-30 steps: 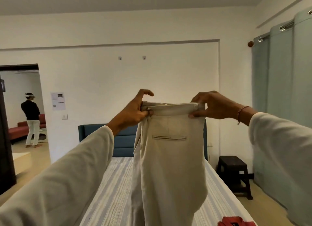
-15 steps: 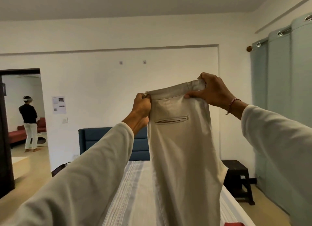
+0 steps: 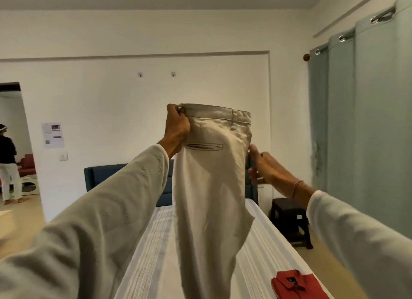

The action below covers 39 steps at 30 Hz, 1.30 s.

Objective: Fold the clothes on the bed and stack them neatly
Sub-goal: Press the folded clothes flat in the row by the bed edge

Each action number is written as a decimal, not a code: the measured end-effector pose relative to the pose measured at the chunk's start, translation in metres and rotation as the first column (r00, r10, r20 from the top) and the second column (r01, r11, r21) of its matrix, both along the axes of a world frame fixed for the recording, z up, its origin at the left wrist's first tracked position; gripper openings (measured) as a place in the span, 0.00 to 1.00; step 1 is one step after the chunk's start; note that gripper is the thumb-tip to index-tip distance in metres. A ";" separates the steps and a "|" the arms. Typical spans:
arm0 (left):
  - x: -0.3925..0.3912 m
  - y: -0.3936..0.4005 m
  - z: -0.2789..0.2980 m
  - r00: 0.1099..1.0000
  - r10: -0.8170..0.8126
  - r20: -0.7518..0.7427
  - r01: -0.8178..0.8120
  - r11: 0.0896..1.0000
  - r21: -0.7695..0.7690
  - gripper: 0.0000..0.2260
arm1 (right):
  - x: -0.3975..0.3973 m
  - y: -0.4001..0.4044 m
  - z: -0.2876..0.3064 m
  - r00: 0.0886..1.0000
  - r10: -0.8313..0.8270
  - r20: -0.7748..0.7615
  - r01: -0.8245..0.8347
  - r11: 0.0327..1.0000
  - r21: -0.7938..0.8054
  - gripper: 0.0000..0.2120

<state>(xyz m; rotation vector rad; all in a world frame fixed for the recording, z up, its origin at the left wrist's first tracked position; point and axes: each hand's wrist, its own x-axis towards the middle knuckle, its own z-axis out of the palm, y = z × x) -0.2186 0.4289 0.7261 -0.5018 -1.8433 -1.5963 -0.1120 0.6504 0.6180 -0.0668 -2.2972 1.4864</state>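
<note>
Left hand (image 3: 177,126) pinches waistband corner of beige trousers (image 3: 211,176), held aloft, legs hanging over bed (image 3: 267,243). Right hand (image 3: 264,168) loosely spread at trousers' right edge, not gripping. Below right hand: 1 red shirt (image 3: 298,285) folded. Trousers unfolded; stacking pending.

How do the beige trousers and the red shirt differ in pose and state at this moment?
The beige trousers hang in the air, unfolded at full length; the red shirt lies folded flat on the bed. The left hand grips the trousers at the waistband, with the right hand at their side edge; no hand touches the shirt. Both are garments at the bed.
</note>
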 end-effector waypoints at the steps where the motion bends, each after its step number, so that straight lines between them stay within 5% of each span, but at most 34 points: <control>1: -0.001 0.000 0.001 1.000 0.004 -0.001 -0.004 1.000 -0.001 0.07 | 0.004 0.000 -0.014 0.995 -0.014 0.095 0.018 0.999 -0.042 0.42; 6: 0.001 -0.003 0.011 1.000 0.006 -0.018 -0.006 1.000 -0.017 0.05 | 0.014 -0.005 -0.075 0.841 0.250 0.480 -0.154 0.961 -0.231 0.44; 13: -0.002 -0.022 0.016 0.998 0.000 -0.061 0.001 1.000 0.005 0.07 | -0.006 -0.027 -0.072 0.974 0.200 0.111 -0.109 0.833 -0.543 0.19; 23: -0.013 -0.111 0.022 1.000 -0.002 0.015 0.001 0.999 0.049 0.11 | -0.023 -0.019 -0.035 0.975 0.004 -0.222 -0.157 0.716 -0.680 0.12; 28: 0.001 -0.140 0.004 0.978 -0.153 0.144 0.110 0.957 0.268 0.12 | -0.025 -0.029 -0.019 0.968 0.023 -0.251 -0.196 0.695 -0.692 0.08; 34: 0.024 -0.174 -0.015 0.804 -0.478 0.353 0.310 0.844 0.437 0.08 | -0.034 -0.038 -0.014 0.974 0.020 -0.226 -0.168 0.731 -0.661 0.11; 37: 0.041 -0.192 -0.030 0.669 -0.570 0.477 0.477 0.822 0.312 0.26 | -0.036 -0.042 -0.012 0.979 0.038 -0.200 -0.167 0.711 -0.683 0.11; 39: 0.036 -0.200 -0.058 0.600 -0.481 0.639 0.544 0.831 0.115 0.37 | -0.038 -0.045 -0.015 0.985 0.038 -0.168 -0.141 0.738 -0.659 0.09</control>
